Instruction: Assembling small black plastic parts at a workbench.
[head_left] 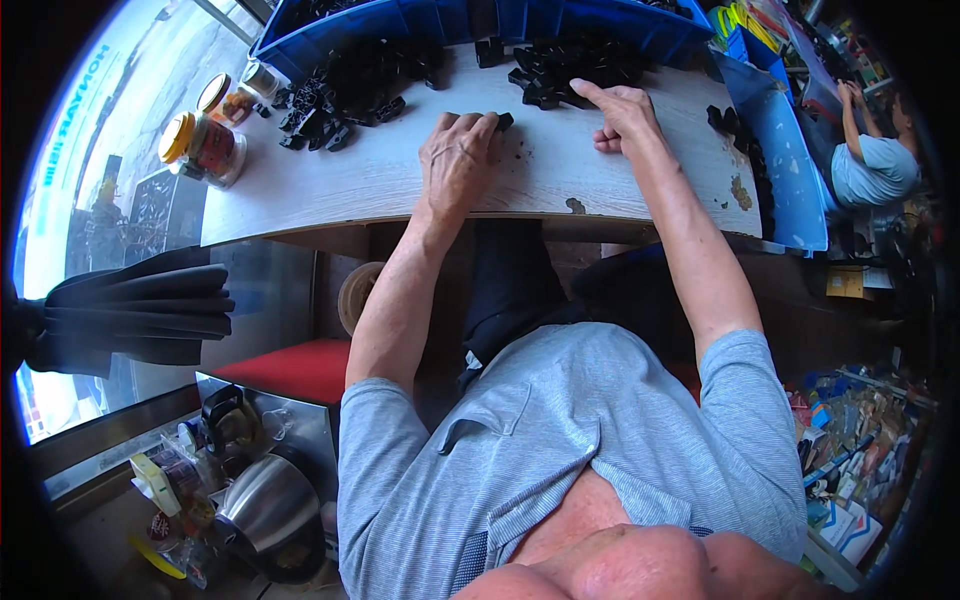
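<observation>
Left hand [458,160]: fingers bent and drawn together, tips closed on 1 small black part [504,122], which projects from the index side just above the tabletop. Right hand [628,118]: 1 digit extended toward the left, its tip at the near edge of the right-hand pile of black parts [590,62]; the other fingers are curled under, and whether they grip anything cannot be told. Beyond the left hand, a larger left-hand pile of black parts [355,90] spreads across the back left of the white table [330,200]. Between the 2 piles, 1 loose black piece [489,52] sits apart near the back edge. Behind the piles, 2 blue bins [375,32] [610,38] stand side by side. At the table's left end: 3 jars [212,150], the nearest yellow-lidded. At its right end: a blue tray [790,150] beside more black pieces. Farther right, a co-worker [875,165] with raised arms.
</observation>
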